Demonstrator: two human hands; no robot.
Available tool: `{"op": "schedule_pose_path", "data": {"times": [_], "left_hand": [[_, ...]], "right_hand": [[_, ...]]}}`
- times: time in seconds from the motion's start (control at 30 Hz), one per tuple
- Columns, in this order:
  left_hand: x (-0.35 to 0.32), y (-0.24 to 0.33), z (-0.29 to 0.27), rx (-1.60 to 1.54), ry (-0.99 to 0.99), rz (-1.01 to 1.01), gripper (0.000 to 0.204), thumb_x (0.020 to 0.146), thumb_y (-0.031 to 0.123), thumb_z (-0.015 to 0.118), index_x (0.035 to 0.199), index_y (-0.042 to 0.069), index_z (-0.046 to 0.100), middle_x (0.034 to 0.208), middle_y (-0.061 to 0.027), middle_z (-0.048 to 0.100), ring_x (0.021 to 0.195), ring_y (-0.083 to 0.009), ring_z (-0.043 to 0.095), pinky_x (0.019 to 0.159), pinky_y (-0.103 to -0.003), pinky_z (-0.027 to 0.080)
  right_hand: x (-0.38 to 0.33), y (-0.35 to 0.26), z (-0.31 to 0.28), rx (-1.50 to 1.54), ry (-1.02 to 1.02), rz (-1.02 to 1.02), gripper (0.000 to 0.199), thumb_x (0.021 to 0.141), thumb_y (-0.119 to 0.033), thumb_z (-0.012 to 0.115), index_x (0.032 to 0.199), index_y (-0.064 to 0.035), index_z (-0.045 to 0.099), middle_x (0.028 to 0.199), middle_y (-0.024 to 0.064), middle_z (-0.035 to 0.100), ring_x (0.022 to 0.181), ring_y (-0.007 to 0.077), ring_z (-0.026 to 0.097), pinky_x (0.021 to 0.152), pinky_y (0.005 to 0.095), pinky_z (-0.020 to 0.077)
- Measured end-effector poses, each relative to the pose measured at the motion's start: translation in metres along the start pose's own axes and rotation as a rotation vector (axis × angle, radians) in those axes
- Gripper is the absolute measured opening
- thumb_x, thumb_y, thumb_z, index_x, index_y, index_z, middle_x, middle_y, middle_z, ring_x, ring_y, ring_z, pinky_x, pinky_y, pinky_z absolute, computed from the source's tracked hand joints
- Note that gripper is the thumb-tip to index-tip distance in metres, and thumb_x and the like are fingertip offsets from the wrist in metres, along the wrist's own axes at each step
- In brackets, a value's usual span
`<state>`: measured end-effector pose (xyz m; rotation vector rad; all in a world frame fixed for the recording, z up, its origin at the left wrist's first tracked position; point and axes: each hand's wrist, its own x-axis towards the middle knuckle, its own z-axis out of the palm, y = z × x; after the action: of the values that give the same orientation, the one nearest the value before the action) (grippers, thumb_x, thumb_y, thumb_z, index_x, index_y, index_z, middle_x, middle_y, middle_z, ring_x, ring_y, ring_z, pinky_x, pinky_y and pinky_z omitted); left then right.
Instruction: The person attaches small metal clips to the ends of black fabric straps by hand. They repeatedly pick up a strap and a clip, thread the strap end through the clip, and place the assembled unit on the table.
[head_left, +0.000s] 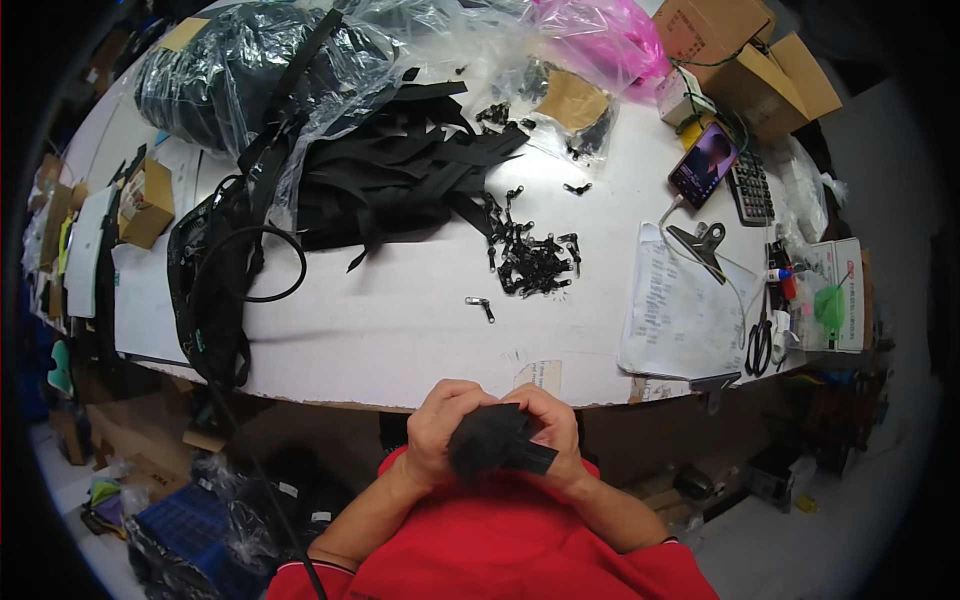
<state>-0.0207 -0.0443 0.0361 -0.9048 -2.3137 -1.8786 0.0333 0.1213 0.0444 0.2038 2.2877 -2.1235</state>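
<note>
Both hands, the left hand (440, 428) and the right hand (552, 425), together hold a black strap piece (500, 445) just below the near edge of the counter (400, 340), its free end pointing right.

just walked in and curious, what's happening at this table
A person in a red top holds a black strap piece in both hands, left hand and right hand, close to the body below the white table edge. On the table lie a pile of black straps and a cluster of black zipper pulls.

both hands (495, 430) grip black strap (510, 445) (near lap)
</note>
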Motion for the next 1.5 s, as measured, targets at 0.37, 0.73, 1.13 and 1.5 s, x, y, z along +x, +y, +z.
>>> {"op": "schedule_pose_path", "data": {"times": [0.37, 0.73, 1.13, 1.5], "left_hand": [[-0.011, 0.000, 0.003, -0.332, 0.077, -0.398, 0.017, 0.093, 0.000, 0.062, 0.109, -0.001, 0.059, 0.083, -0.0041, 0.061, 0.069, -0.0094, 0.059, 0.060, -0.024, 0.047], [-0.005, -0.003, 0.003, -0.599, 0.003, -0.644, 0.005, 0.096, 0.007, 0.062, 0.098, 0.003, 0.062, 0.073, 0.0008, 0.058, 0.063, -0.0067, 0.054, 0.055, -0.022, 0.044], [0.000, 0.005, 0.001, -0.893, -0.028, -0.733, 0.007, 0.098, 0.009, 0.060, 0.097, 0.003, 0.059, 0.079, -0.0009, 0.056, 0.064, -0.0081, 0.051, 0.058, -0.024, 0.043], [-0.001, 0.007, 0.022, -0.556, 0.125, -0.724, 0.004, 0.095, 0.007, 0.063, 0.092, 0.005, 0.062, 0.074, 0.0055, 0.052, 0.061, -0.0033, 0.047, 0.054, -0.020, 0.036]], "right_hand": [[0.008, 0.002, 0.000, -0.002, 0.029, -0.040, 0.006, 0.087, -0.004, 0.072, 0.092, -0.0023, 0.068, 0.083, 0.0058, 0.065, 0.068, 0.0119, 0.058, 0.059, 0.0250, 0.0455], [0.022, -0.012, -0.016, -0.034, -0.086, -0.129, 0.013, 0.086, -0.002, 0.072, 0.099, -0.0034, 0.071, 0.086, 0.0062, 0.067, 0.076, 0.0143, 0.064, 0.062, 0.0276, 0.0519], [0.027, -0.013, -0.016, -0.071, -0.091, -0.405, 0.012, 0.083, 0.003, 0.072, 0.093, -0.0020, 0.069, 0.085, 0.0072, 0.064, 0.076, 0.0202, 0.064, 0.067, 0.0308, 0.0522], [0.019, -0.013, -0.019, -0.058, -0.035, -0.023, 0.011, 0.088, -0.011, 0.073, 0.092, -0.0031, 0.068, 0.078, 0.0016, 0.061, 0.062, 0.0081, 0.051, 0.056, 0.0232, 0.0407]]}}
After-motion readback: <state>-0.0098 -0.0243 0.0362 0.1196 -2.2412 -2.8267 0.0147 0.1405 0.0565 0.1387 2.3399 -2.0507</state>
